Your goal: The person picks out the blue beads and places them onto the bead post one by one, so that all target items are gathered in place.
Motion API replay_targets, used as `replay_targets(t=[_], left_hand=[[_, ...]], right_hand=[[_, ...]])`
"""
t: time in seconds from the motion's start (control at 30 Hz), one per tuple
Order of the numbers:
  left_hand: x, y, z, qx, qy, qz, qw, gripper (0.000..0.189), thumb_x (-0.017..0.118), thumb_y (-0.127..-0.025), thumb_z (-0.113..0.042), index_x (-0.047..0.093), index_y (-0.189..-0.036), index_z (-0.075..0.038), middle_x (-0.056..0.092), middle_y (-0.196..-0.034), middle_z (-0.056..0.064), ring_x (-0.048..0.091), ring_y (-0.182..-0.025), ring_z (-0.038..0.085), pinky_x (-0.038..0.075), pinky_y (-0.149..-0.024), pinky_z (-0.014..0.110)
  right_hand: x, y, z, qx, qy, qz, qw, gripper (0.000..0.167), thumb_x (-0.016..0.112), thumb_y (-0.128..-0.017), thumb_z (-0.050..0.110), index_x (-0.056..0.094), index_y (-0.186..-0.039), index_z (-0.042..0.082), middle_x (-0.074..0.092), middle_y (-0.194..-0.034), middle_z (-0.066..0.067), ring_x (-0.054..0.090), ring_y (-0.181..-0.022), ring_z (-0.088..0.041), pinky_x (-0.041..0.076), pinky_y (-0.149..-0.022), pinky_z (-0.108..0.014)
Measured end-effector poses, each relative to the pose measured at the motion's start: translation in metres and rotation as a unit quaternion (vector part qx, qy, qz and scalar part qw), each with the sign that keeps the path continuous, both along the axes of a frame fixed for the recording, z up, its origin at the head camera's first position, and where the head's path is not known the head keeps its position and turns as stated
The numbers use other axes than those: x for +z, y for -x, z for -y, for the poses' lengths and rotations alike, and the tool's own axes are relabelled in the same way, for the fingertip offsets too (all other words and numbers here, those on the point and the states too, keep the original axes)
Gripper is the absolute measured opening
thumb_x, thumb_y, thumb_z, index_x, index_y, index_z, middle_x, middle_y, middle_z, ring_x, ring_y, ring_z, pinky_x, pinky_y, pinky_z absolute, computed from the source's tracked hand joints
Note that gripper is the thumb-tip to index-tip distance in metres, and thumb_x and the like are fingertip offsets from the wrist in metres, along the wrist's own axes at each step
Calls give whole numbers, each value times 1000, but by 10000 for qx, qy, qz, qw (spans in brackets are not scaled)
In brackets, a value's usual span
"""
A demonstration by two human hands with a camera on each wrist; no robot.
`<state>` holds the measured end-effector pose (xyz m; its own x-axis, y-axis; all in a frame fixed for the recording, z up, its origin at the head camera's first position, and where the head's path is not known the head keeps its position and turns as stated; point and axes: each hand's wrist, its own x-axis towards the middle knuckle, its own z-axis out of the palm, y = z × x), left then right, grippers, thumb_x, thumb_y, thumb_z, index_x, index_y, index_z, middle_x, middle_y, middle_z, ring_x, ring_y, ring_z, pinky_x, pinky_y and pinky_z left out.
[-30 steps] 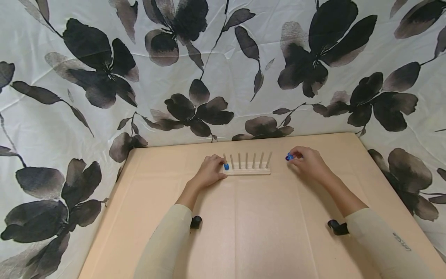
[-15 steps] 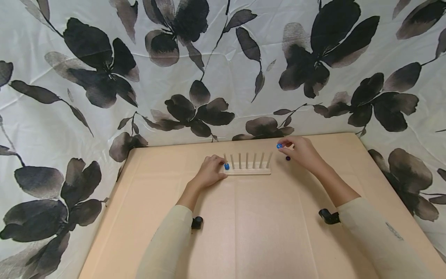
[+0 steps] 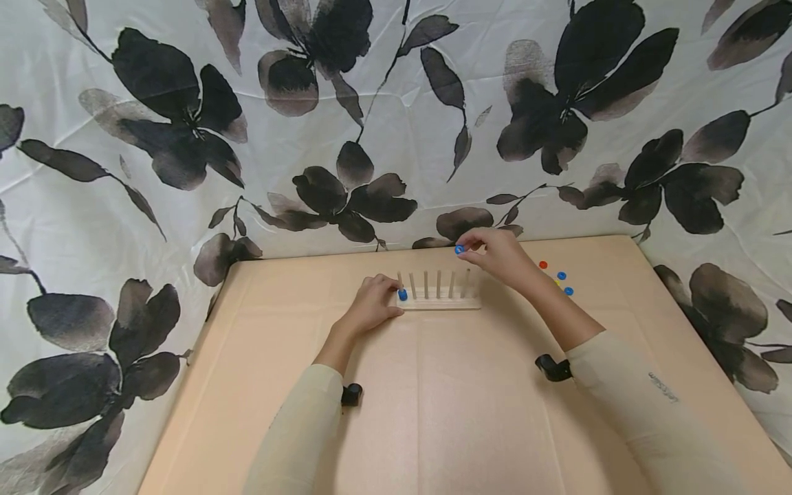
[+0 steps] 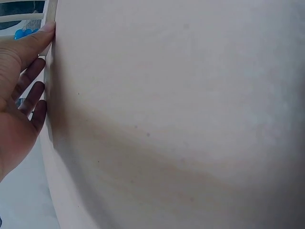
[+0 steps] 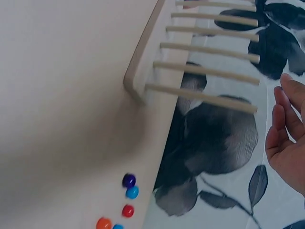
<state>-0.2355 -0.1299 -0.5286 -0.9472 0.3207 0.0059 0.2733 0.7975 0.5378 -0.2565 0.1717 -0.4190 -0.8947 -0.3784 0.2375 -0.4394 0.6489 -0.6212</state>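
A wooden peg rack (image 3: 438, 303) with a row of upright pegs stands near the table's back edge. My left hand (image 3: 372, 302) grips its left end, the thumb along the front edge in the left wrist view. Blue beads (image 3: 403, 295) sit low on the leftmost peg, beside my left fingertips; how many is unclear. Above the rack's right end, my right hand (image 3: 495, 252) pinches a blue bead (image 3: 460, 249) between thumb and fingertips, higher than the peg tops. The right wrist view shows that hand (image 5: 290, 129) at its edge, without the bead visible, and the bare pegs (image 5: 209, 71).
Several loose beads lie right of the rack, including a red bead (image 3: 543, 265), a blue bead (image 3: 568, 291) and a purple bead (image 5: 129, 180). A floral cloth (image 3: 346, 124) hangs behind the light brown table (image 3: 470, 399).
My right hand has lifted the blue bead and carried it left, from beyond the rack to over its right end. Loose beads have come into view behind the arm. My left hand stays put.
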Motion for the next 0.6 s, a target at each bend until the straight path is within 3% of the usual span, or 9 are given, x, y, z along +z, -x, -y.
replay_targets(t=[0.37,0.6], left_hand=[[1,-3,4,-81,27,-47,10000,50,85,-87,-27,66,-131,-11,60,-134,8,48,-126,30,40,-111,45],[1,-6,5,-194,63,-195,9996,49,85,-86,-26,67,-128,-10,61,-132,10,50,-125,33,40,-111,46]], right_hand=[[8,-3,43,498,-187,-66,9986,17,77,-93,16,78,-110,11,76,-101,-4,68,-97,-21,53,-82,-38],[3,-5,69,675,-354,-10,9971,17,79,-92,16,77,-108,11,76,-99,-2,66,-98,-20,53,-84,-38]])
